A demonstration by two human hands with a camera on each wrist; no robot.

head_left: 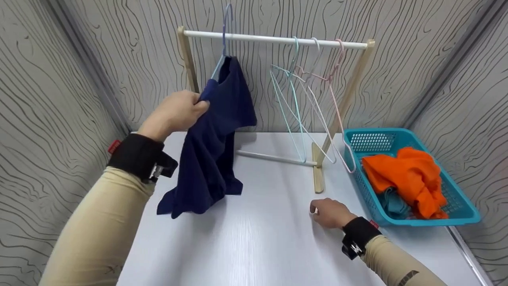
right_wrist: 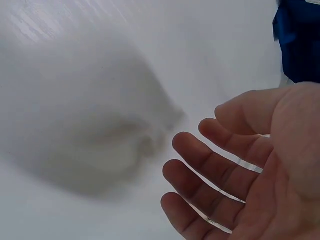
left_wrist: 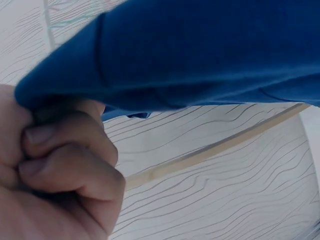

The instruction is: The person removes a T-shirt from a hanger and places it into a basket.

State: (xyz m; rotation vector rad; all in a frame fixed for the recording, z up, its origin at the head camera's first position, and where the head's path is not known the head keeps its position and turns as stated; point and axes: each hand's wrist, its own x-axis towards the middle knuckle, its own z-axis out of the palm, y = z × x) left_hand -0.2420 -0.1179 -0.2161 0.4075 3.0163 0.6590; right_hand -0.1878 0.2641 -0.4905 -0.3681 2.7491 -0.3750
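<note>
A navy blue shirt hangs on a light blue hanger at the left part of the rack's rail. My left hand grips the shirt near its shoulder; in the left wrist view its fingers are curled, with the blue cloth running over and past them. Low above the white table, my right hand holds nothing. Its fingers are loosely bent and apart in the right wrist view, where a bit of the shirt shows at the upper right.
A wooden rack with a white rail stands at the back of the white table. Bare green, white and pink hangers hang on its right half. A teal basket at the right holds orange cloth and dark teal cloth.
</note>
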